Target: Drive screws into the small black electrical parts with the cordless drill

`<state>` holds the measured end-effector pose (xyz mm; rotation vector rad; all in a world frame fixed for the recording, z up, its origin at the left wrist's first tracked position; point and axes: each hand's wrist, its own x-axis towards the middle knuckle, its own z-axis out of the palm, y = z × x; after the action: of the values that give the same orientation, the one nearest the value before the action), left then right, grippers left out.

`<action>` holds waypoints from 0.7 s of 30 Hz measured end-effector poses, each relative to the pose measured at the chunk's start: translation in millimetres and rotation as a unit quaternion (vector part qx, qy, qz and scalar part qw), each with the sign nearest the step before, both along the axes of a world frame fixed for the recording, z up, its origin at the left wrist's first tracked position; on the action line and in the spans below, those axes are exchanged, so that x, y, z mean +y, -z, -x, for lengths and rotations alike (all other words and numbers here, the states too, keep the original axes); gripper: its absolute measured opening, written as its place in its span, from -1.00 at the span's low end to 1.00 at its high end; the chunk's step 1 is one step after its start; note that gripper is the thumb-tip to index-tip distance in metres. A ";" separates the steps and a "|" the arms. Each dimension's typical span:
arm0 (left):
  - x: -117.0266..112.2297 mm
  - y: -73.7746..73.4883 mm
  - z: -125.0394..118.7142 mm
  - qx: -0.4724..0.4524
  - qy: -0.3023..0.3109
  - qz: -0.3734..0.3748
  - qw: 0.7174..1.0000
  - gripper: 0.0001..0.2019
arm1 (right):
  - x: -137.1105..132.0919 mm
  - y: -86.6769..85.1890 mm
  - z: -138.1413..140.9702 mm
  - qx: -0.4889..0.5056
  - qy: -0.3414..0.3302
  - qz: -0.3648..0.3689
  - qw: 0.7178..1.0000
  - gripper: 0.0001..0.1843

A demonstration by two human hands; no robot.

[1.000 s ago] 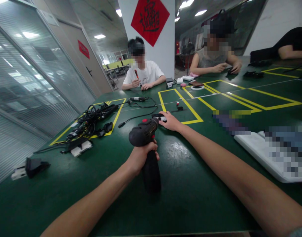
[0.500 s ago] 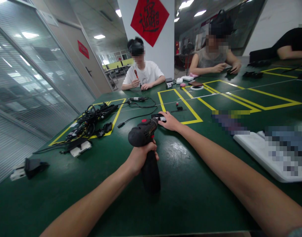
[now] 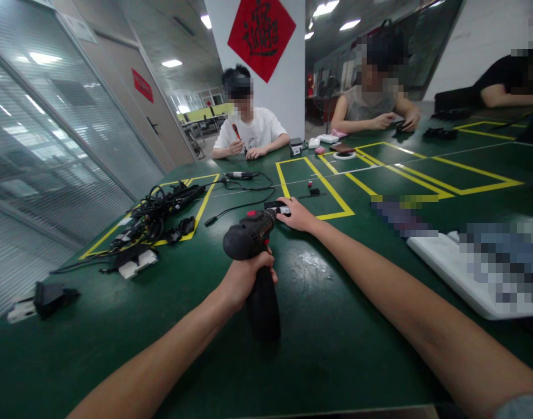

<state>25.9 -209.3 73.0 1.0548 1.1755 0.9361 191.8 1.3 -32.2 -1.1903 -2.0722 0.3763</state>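
A black cordless drill [image 3: 245,234] with red switches points away from me, its chuck toward the far side. My left hand [image 3: 245,278] is wrapped round its grip. Just past the chuck, my right hand [image 3: 298,215] holds a small black-and-white part [image 3: 273,205] on the table, fingers closed on its right end. The drill hides some of that part, so I cannot tell whether the bit touches it. To the right of this part lies a small black piece [image 3: 315,191], with a small red item [image 3: 310,184] behind it.
Black cables [image 3: 155,212] lie bundled at left on the green table [image 3: 196,355]. Nearer me are black-and-white parts [image 3: 138,263] and another such piece [image 3: 52,298]. A white tray [image 3: 441,273] stands right. Across the table sit a person with a screwdriver [image 3: 235,131] and other people.
The whole view has shifted slightly, so everything appears a little further left. Both hands keep their hold, and the drill stays up against the same spot by the small part.
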 end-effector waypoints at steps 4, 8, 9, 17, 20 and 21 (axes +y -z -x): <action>0.3 0.4 0.5 -0.001 0.006 -0.003 1.000 -0.85 | -0.2 -0.3 0.1 -0.002 0.002 0.000 1.000 -0.38; 0.3 1.1 0.9 0.003 0.006 -0.001 1.000 -0.87 | -0.5 -0.4 0.2 -0.006 0.002 -0.003 1.000 -0.38; 0.2 1.0 0.8 0.004 0.006 -0.002 1.000 -0.87 | -0.5 -0.4 0.2 -0.006 0.003 -0.004 1.000 -0.38; -0.5 -0.7 -0.5 0.004 0.000 -0.010 1.000 -0.85 | 0.0 -0.3 -0.1 -0.001 0.000 -0.005 1.000 -0.38; -0.3 -0.3 -0.3 0.010 0.004 -0.012 1.000 -0.85 | 0.1 0.0 0.0 0.000 0.000 -0.007 1.000 -0.39; -0.3 -0.2 -0.3 0.011 0.005 -0.010 1.000 -0.86 | 0.2 0.2 0.0 0.000 0.000 -0.008 1.000 -0.39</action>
<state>26.2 -209.6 73.2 1.0895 1.1806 0.9326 191.7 1.5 -32.4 -1.1794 -2.0718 0.3587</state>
